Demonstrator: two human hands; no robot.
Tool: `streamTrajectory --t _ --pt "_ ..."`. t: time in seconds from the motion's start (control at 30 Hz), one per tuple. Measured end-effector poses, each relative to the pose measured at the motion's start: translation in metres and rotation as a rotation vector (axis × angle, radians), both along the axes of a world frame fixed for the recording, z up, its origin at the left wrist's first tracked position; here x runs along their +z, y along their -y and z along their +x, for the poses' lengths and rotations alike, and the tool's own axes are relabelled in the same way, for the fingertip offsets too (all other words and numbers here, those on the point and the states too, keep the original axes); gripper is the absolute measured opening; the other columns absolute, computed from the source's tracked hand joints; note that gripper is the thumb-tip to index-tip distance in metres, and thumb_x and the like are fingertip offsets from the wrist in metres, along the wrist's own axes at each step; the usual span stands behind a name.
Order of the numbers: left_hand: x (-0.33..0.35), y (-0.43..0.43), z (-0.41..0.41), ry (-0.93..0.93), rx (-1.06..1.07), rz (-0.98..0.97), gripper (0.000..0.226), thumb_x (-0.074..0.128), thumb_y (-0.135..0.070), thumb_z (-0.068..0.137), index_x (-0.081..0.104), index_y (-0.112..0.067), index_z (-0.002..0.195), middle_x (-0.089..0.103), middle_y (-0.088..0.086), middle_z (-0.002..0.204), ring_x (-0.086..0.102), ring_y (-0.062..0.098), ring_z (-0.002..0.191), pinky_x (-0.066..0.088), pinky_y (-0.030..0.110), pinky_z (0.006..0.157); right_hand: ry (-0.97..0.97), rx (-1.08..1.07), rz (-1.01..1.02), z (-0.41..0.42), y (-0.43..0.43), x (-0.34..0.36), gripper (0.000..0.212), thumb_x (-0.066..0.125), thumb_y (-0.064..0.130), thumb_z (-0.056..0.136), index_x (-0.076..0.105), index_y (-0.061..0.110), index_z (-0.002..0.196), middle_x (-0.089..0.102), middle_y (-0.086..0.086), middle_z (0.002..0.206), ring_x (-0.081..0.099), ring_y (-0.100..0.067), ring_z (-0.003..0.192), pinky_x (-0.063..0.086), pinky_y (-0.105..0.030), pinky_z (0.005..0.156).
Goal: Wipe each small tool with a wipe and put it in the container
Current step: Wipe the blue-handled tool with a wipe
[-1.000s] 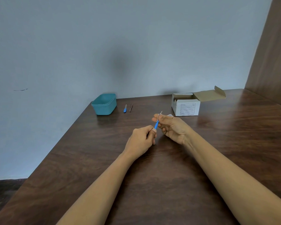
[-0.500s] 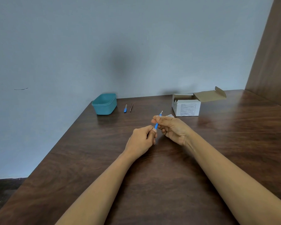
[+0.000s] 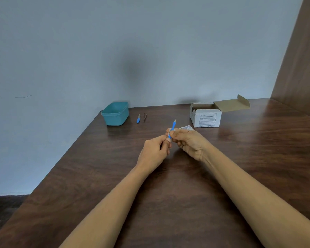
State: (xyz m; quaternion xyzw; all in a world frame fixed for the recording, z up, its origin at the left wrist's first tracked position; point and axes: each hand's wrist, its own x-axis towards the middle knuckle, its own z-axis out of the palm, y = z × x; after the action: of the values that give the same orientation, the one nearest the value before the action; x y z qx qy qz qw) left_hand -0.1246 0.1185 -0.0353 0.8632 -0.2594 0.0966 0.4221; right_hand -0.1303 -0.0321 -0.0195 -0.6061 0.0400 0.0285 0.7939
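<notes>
Gripping the lower end of the blue-handled tool [image 3: 173, 126], the left hand [image 3: 155, 151] kept its fingers [image 3: 164, 140] closed on the handle, above the dark wooden surface [image 3: 186, 194]. The right hand [image 3: 190, 142] had its fingers [image 3: 174, 134] pinched together on the handle just above the left hand's grip, with a bit of white wipe [image 3: 169, 135] showing between the fingertips and the handle. The tool stood tilted, its upper blue section and pale metal tip projecting clear above both hands.

The teal container [image 3: 115, 113] sat at the far left edge of the surface, open side up. Just right of the container lay a second blue tool [image 3: 138, 118] and brown tweezers [image 3: 145, 117], side by side and apart. Well right of the container stood an open white box [image 3: 207, 117]. A torn white packet [image 3: 186, 127] lay between the box and the right hand.
</notes>
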Motion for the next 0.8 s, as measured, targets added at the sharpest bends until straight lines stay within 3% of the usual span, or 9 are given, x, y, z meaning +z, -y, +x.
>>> streamTrajectory --t 0.17,0.37,0.47,0.57,0.8 --pt "0.002 0.004 -0.001 -0.007 -0.009 -0.033 0.028 0.046 -0.023 0.099 0.061 -0.021 0.075 0.06 -0.01 0.06 0.055 0.004 0.057 0.046 0.022 0.061 0.004 -0.14 0.124 0.0 -0.007 -0.003 0.01 0.074 0.015 0.079 0.072 0.011 0.088 0.072 0.002 0.079 0.051 -0.004 0.067 0.042 -0.011 0.053" --pt "0.0 0.005 -0.001 -0.001 -0.01 0.0 0.03 0.046 -0.029 0.098 0.057 -0.027 0.071 0.06 -0.009 0.061 0.057 0.01 0.06 0.052 0.039 0.067 0.011 -0.218 0.145 -0.003 -0.009 0.001 0.006 0.073 0.019 0.081 0.069 0.015 0.079 0.072 -0.001 0.083 0.052 -0.003 0.062 0.039 -0.015 0.056" --pt "0.001 0.005 -0.001 0.008 -0.007 0.013 0.03 0.045 -0.031 0.099 0.055 -0.029 0.071 0.06 -0.009 0.062 0.057 0.008 0.059 0.053 0.039 0.069 0.009 -0.135 0.099 -0.003 -0.006 0.004 0.004 0.067 0.018 0.087 0.068 0.016 0.083 0.073 0.0 0.087 0.058 -0.004 0.071 0.038 -0.016 0.06" --pt "0.001 0.006 -0.002 0.007 -0.017 -0.006 0.03 0.046 -0.029 0.099 0.056 -0.029 0.071 0.06 -0.007 0.062 0.057 0.009 0.059 0.053 0.039 0.068 -0.013 -0.093 0.136 -0.003 0.001 0.008 0.005 0.063 0.014 0.089 0.068 0.014 0.087 0.073 0.002 0.086 0.06 -0.002 0.067 0.037 -0.015 0.06" --pt "0.0 0.008 -0.003 0.007 -0.02 -0.028 0.029 0.047 -0.027 0.098 0.057 -0.028 0.07 0.06 -0.007 0.061 0.056 0.009 0.058 0.052 0.04 0.068 -0.026 -0.234 0.199 -0.003 -0.004 0.005 0.009 0.074 0.021 0.079 0.068 0.014 0.08 0.072 0.001 0.086 0.052 -0.002 0.062 0.036 -0.014 0.054"
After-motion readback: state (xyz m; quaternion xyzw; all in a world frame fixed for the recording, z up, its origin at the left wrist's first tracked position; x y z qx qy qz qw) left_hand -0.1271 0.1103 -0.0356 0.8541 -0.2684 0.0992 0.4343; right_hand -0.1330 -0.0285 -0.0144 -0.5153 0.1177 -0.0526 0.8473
